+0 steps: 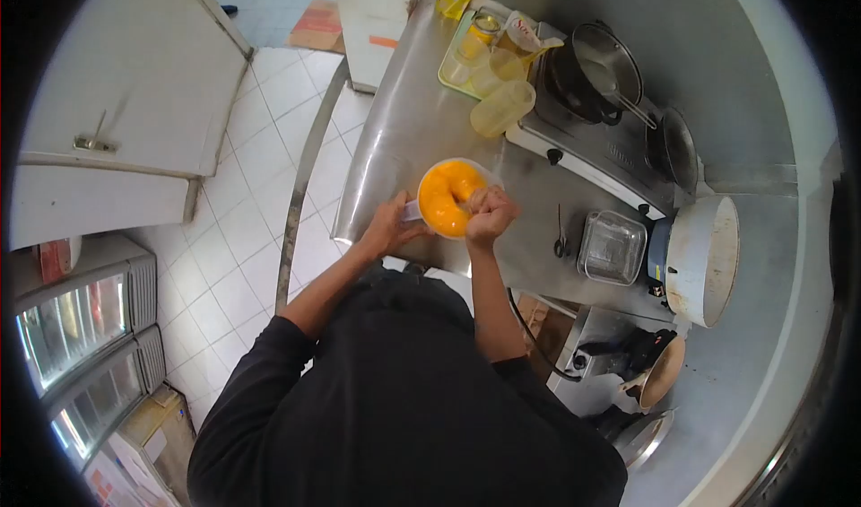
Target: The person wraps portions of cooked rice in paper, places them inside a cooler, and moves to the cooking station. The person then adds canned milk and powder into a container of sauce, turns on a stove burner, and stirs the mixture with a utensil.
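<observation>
A white jug (pixel 492 174) filled with bright orange-yellow liquid (pixel 439 204) is in front of me, over the steel counter. My left hand (pixel 392 226) is closed around the jug's pale handle (pixel 411 212) on its left side. Over the right part of the opening, my right hand (pixel 493 214) is closed in a fist. Its fingers reach down toward the liquid, around a thin tool whose kind is hidden. The liquid's surface curves and dips beside that hand.
Beyond the jug, plastic cups (pixel 504 108) and a tray (pixel 448 74) stand by a gas stove (pixel 592 152) carrying a dark pot (pixel 574 81). To the right are scissors (pixel 560 245), a glass dish (pixel 613 249) and a large white pot (pixel 704 260). The steel counter (pixel 395 117) ends at left above tiled floor.
</observation>
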{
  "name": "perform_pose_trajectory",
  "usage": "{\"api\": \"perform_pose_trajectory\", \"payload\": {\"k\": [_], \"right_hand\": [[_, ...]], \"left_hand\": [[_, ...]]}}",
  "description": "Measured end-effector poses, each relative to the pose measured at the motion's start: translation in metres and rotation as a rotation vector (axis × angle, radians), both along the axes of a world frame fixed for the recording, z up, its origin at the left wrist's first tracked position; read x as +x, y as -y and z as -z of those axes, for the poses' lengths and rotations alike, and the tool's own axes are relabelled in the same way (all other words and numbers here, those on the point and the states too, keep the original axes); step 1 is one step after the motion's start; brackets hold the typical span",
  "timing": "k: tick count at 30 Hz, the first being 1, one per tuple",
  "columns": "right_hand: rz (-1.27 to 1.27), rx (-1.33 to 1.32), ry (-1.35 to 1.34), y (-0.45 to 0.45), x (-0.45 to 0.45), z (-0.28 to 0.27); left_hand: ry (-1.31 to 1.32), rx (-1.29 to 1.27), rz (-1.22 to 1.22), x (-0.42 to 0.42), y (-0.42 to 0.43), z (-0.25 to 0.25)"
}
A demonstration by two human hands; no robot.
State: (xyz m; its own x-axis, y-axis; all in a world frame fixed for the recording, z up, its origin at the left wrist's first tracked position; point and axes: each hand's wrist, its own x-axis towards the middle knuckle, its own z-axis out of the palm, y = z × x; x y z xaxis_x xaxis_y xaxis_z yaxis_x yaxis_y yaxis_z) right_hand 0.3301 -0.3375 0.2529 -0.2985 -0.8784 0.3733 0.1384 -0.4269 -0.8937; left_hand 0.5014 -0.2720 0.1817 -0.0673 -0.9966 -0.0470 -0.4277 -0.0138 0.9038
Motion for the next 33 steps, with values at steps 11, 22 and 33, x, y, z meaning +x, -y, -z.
{"api": "perform_pose_trajectory", "payload": {"k": [11,22,33], "right_hand": [[-0.063,0.079,-0.053,-0.003,-0.018,-0.019],[0.042,0.022,-0.05,-0.009,-0.008,0.009],[-0.128,0.056,-0.047,0.002,-0.005,0.007]], "left_hand": [[-0.017,0.072,0.022,0.0,-0.004,-0.004],[-0.006,0.013,-0.002,-0.002,-0.007,0.003],[0.0,-0.104,-0.013,0.003,0.004,0.013]]}}
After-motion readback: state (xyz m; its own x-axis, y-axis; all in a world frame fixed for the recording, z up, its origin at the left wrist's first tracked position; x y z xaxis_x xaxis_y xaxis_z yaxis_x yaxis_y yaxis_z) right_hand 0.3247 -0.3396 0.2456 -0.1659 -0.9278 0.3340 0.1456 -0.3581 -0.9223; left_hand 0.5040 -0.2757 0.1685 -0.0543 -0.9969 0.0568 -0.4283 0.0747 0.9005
